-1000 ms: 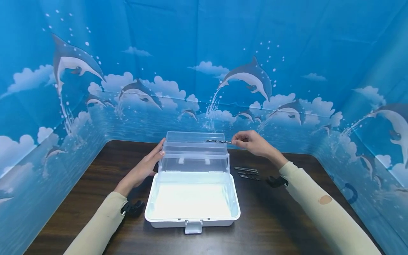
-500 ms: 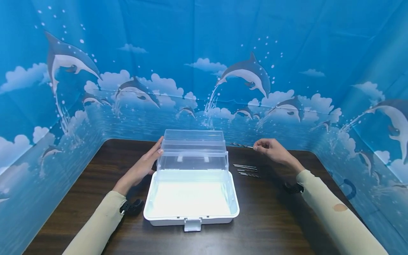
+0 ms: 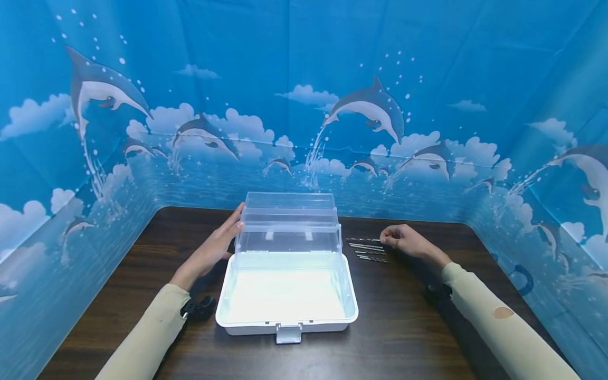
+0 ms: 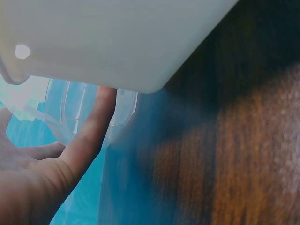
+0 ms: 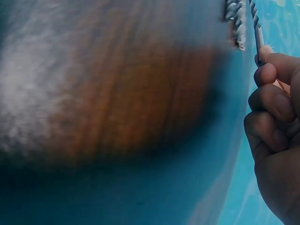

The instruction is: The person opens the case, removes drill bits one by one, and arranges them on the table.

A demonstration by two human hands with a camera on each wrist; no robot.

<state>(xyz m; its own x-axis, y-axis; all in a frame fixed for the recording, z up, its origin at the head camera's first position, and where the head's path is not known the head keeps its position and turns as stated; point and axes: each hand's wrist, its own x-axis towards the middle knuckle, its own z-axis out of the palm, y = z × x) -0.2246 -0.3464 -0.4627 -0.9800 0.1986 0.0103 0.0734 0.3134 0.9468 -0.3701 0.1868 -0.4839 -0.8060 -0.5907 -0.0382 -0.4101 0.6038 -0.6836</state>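
My right hand (image 3: 404, 240) pinches a spiral-fluted drill bit (image 3: 362, 239) by its shank end, low over the table right of the box. In the right wrist view thumb and index finger grip the bit (image 5: 256, 21), with the other fingers curled. Just in front of it several more drill bits (image 3: 370, 247) lie roughly side by side. My left hand (image 3: 216, 245) rests with fairly straight fingers along the left side of the raised clear lid (image 3: 287, 214). That lid belongs to a white box (image 3: 287, 328). In the left wrist view one finger (image 4: 89, 136) reaches behind the box's corner.
The box stands on a dark wood-grain table (image 3: 404, 327), its latch (image 3: 288, 334) hanging at the front. A blue dolphin-print curtain (image 3: 285, 105) closes in the back and both sides, right behind the lid and the drill bits.
My right hand has carried the drill bit from over the lid to the right, then down beside the other bits. My left hand stays at the lid.
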